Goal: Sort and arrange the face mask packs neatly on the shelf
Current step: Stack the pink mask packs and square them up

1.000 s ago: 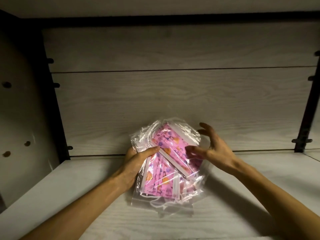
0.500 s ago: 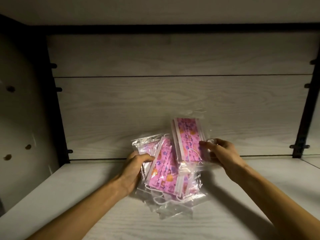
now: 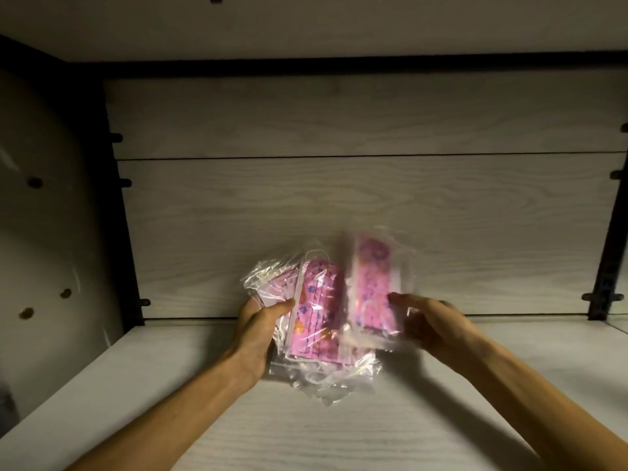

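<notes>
A bundle of pink patterned face mask packs point(image 3: 316, 317) in clear plastic bags stands on the pale wooden shelf point(image 3: 441, 419), near the back panel. My left hand point(image 3: 261, 329) grips the bundle from its left side, thumb on the front. A single pink mask pack point(image 3: 373, 287) is held upright just right of the bundle, slightly blurred, with my right hand point(image 3: 431, 326) shut on its lower right edge. Loose plastic and white ear loops spill out under the bundle.
The shelf's back wall point(image 3: 339, 205) of pale wood grain rises right behind the packs. A dark upright point(image 3: 125, 232) and a side panel with holes close the left; another dark upright point(image 3: 608, 253) with brackets stands at the right. Bare shelf surface lies on both sides.
My right hand has lifted one pack off the bundle, stood it upright and drawn it a little to the right. My left hand kept its hold on the remaining packs.
</notes>
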The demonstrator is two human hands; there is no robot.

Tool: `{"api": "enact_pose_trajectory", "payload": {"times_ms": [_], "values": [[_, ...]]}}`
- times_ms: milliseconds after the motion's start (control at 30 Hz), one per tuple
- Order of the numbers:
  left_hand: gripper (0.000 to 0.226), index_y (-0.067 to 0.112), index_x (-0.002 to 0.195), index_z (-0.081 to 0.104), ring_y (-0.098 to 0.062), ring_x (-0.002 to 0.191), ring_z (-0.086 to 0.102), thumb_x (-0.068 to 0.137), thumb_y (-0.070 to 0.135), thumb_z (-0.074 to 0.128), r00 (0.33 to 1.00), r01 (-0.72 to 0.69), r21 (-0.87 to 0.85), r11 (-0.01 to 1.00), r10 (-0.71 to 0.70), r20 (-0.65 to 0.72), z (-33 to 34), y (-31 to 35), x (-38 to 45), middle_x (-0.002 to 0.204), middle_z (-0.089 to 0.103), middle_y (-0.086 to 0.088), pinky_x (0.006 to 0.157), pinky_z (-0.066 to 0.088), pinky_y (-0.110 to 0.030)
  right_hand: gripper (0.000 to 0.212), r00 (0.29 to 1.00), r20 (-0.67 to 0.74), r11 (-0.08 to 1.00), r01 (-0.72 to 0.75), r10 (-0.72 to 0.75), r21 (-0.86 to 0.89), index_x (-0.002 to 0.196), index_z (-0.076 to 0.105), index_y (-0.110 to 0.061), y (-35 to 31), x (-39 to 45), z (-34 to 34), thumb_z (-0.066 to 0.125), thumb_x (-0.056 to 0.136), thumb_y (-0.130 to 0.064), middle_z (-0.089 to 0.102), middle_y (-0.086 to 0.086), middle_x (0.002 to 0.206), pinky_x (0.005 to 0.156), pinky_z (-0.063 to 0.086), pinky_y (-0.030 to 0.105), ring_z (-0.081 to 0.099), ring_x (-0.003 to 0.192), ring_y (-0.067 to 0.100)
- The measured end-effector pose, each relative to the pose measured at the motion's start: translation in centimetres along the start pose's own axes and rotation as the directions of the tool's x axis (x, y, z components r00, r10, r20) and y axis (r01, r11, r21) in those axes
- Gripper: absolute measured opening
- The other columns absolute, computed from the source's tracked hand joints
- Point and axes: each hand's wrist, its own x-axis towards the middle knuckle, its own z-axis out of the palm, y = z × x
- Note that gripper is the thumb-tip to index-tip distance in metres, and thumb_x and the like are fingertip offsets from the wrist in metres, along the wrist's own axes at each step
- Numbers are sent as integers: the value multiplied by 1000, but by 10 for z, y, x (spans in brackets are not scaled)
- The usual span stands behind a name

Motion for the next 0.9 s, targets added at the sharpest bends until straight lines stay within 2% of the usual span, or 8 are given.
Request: {"api": "enact_pose_trajectory", "payload": {"times_ms": [167, 233, 367, 633, 733, 800, 833, 900], "values": [[28, 18, 94, 75, -12, 75, 76, 71, 10, 88, 996, -6, -7, 1000, 6, 89, 2, -5, -2, 91, 80, -1, 50, 54, -17, 26, 985, 142, 995, -93, 99, -46, 75, 53, -14, 5, -1, 3, 77, 83, -19, 22, 6, 66, 54, 19, 34, 21, 56, 17], [27, 19, 95, 78, -16, 83, 77, 71, 10, 88, 990, -11, -15, 1000, 13, 137, 2, -3, -3, 97, 80, -4, 56, 57, -18, 22, 998, 51, 997, -32, 36, -66, 79, 55, -10, 6, 0, 2, 76, 84, -16, 30, 6, 63, 54, 26, 33, 30, 53, 16], [52, 16, 113, 76, -29, 109, 70, 65, 30, 90, 984, 23, -39, 999, -16, 175, 3, -1, -4, 113, 76, -8, 96, 52, -42, 9, 988, -124, 995, 84, -90, -50, 90, 68, -6, 0, -2, 1, 73, 87, -13, 41, 0, 59, 62, 41, 31, 41, 58, 15], [28, 19, 109, 76, -29, 108, 71, 81, 22, 76, 985, -3, 2, 1000, 2, 174, 2, -3, -1, 110, 78, -6, 107, 46, -50, 13, 949, -298, 991, 126, -108, 42, 79, 61, -10, -8, 0, -6, 65, 91, -10, 26, 2, 57, 54, 24, 34, 24, 51, 16], [32, 23, 107, 78, -28, 112, 70, 77, 31, 82, 980, -30, -18, 999, 33, 198, 2, -3, -1, 112, 77, -5, 109, 44, -48, 18, 941, -335, 991, 91, -55, 94, 74, 56, -9, -7, 5, -12, 66, 89, -11, 28, 3, 54, 49, 36, 33, 31, 46, 21], [41, 22, 110, 77, -28, 113, 70, 73, 38, 84, 974, -53, -15, 998, 55, 218, 2, -3, -2, 113, 77, -5, 110, 43, -49, 15, 958, -288, 990, 44, -2, 137, 77, 56, -8, -5, 8, -14, 65, 88, -13, 30, 5, 59, 75, 56, 50, 38, 64, 30], [42, 22, 109, 77, -28, 111, 71, 72, 40, 85, 972, -64, -10, 998, 64, 225, 2, -2, -3, 112, 77, -6, 109, 44, -50, 11, 965, -263, 986, 29, 16, 166, 80, 58, -8, -5, 9, -15, 64, 87, -13, 32, 7, 63, 87, 52, 53, 37, 70, 31], [42, 20, 106, 77, -29, 106, 72, 72, 42, 85, 969, -88, 9, 996, 83, 234, 3, 0, -6, 109, 78, -9, 108, 46, -50, 10, 970, -240, 980, 20, 28, 197, 80, 59, -8, -5, 8, -14, 65, 85, -14, 32, 9, 66, 78, 42, 47, 33, 63, 28]]}}
